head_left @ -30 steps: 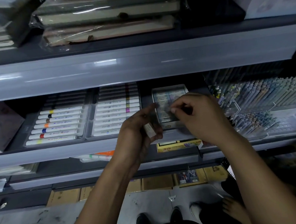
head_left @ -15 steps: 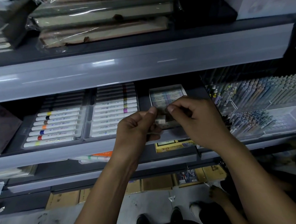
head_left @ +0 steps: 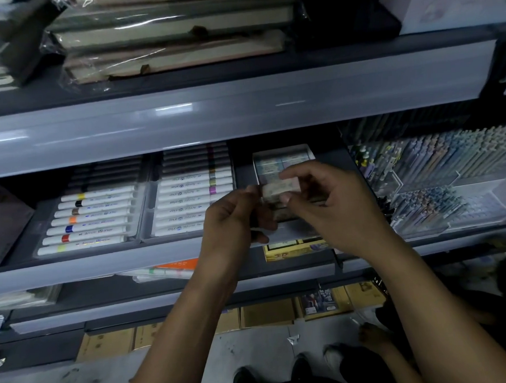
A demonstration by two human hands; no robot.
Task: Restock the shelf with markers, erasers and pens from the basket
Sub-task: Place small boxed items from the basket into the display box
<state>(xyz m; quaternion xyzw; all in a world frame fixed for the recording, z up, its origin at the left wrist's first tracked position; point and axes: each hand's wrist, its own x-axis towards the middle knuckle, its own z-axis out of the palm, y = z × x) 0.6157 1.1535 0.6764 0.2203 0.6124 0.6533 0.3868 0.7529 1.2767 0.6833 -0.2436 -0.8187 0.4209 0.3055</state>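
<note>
A small wrapped eraser (head_left: pixel 281 187) is pinched between the thumb and fingers of my right hand (head_left: pixel 336 210), just above the front of the eraser box (head_left: pixel 282 157) on the middle shelf. My left hand (head_left: pixel 233 222) is curled beside it, and its fingertips hold the eraser's left end. More erasers fill the box behind my hands. Two trays of white markers (head_left: pixel 93 218) (head_left: pixel 193 201) lie to the left of the box. The basket is not in view.
A clear rack of pens (head_left: pixel 437 180) stands to the right of the box. The grey shelf lip (head_left: pixel 102 268) runs below the trays. Wrapped books (head_left: pixel 172 48) sit on the shelf above. Cardboard boxes (head_left: pixel 268 311) and someone's feet (head_left: pixel 370 335) are at floor level.
My hands have come together over the box. The eraser that lay in my left palm is now held up between both hands' fingertips.
</note>
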